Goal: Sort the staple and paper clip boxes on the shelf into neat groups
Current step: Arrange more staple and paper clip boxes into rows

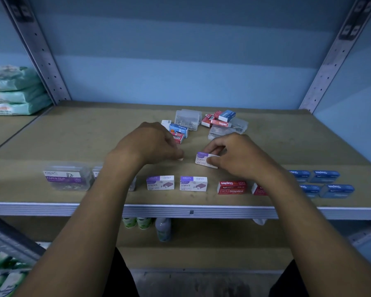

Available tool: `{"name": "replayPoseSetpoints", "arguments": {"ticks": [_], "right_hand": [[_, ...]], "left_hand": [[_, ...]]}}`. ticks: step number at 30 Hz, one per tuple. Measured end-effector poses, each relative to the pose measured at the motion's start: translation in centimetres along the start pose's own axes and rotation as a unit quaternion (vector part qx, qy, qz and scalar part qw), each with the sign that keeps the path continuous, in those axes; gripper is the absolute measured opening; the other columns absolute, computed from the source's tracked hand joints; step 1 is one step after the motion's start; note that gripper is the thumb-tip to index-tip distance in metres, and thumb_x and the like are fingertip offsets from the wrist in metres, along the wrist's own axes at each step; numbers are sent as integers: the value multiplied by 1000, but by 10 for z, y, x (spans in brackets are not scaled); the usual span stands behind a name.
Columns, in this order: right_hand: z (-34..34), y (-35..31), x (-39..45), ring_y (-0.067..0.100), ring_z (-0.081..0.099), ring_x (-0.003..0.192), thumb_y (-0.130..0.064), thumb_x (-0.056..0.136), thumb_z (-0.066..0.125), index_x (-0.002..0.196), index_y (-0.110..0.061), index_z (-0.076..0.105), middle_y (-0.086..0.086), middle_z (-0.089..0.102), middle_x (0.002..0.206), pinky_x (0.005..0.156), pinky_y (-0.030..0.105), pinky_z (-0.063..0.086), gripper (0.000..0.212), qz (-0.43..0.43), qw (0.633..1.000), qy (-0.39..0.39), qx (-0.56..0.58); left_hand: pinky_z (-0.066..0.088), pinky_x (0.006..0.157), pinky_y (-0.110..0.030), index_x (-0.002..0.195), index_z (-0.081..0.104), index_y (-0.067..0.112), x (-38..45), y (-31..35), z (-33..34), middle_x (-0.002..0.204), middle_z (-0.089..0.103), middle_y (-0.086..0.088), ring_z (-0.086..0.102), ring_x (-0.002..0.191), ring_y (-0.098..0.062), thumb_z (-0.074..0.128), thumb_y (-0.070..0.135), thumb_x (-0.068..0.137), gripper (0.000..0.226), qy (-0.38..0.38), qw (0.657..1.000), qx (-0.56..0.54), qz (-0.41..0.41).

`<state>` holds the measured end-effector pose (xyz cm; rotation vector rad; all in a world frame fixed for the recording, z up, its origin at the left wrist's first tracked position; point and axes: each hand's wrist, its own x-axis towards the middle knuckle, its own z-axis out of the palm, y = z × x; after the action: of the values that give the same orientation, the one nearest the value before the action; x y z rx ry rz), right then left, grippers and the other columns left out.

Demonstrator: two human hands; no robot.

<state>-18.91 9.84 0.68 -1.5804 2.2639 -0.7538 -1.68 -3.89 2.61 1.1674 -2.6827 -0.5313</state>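
Note:
My right hand point(234, 155) grips a purple-and-white staple box point(202, 160) just above the wooden shelf point(73, 136). My left hand point(150, 144) is curled beside it, and only the white corner of a box point(180, 159) shows under its fingertips. Along the front stand a clear paper clip box point(66, 179), two purple staple boxes point(160, 182), red staple boxes point(231, 187) and blue staple boxes point(336, 190). Behind my hands lies a mixed pile: clear clip boxes point(187, 117), a blue box point(178, 129) and red boxes point(220, 123).
Perforated metal uprights point(49, 67) frame the shelf at both back corners. Stacked green packets point(13, 91) lie on the neighbouring shelf to the left. Small bottles point(163, 229) stand on the shelf below. The metal front lip point(191, 211) runs across under my forearms.

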Motion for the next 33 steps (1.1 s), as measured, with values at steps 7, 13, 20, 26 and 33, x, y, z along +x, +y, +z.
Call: {"name": "replayPoseSetpoints", "arguments": {"ticks": [7, 13, 20, 26, 33], "right_hand": [[6, -12, -2, -8, 63, 70, -22, 86, 78, 99, -31, 78, -13, 73, 83, 63, 11, 44, 15, -22, 999, -20, 25], [8, -19, -4, -8, 65, 75, -18, 85, 78, 96, -30, 79, -15, 75, 86, 64, 10, 46, 16, -38, 998, -42, 34], [7, -21, -5, -12, 63, 72, -23, 86, 78, 98, -32, 78, -16, 74, 83, 59, 5, 41, 15, -41, 998, -40, 34], [6, -23, -5, -9, 65, 69, -20, 85, 77, 95, -31, 80, -16, 75, 79, 58, 5, 42, 15, -42, 998, -39, 35], [6, -27, -6, -1, 69, 74, -19, 84, 77, 93, -32, 81, -14, 76, 79, 69, 18, 53, 16, -40, 998, -43, 36]], "left_hand": [[39, 55, -26, 87, 73, 19, -8, 5, 6, 91, 66, 0, 54, 72, -13, 70, 65, 66, 51, -9, 992, 72, -107], [32, 49, -26, 63, 53, 16, -18, 8, 3, 68, 55, -1, 50, 62, -14, 73, 67, 64, 54, -2, 985, 87, -146], [46, 61, -27, 80, 72, 15, -21, -1, -7, 81, 69, 0, 60, 74, -16, 71, 73, 63, 60, -8, 991, 59, -118], [42, 66, -14, 97, 76, 31, -32, -13, -20, 101, 68, 16, 58, 84, 2, 84, 26, 72, 27, -67, 997, 5, 35], [43, 61, -12, 87, 79, 31, -26, -18, -13, 82, 71, 17, 62, 71, 4, 82, 13, 74, 22, -46, 998, -18, 50]]}}
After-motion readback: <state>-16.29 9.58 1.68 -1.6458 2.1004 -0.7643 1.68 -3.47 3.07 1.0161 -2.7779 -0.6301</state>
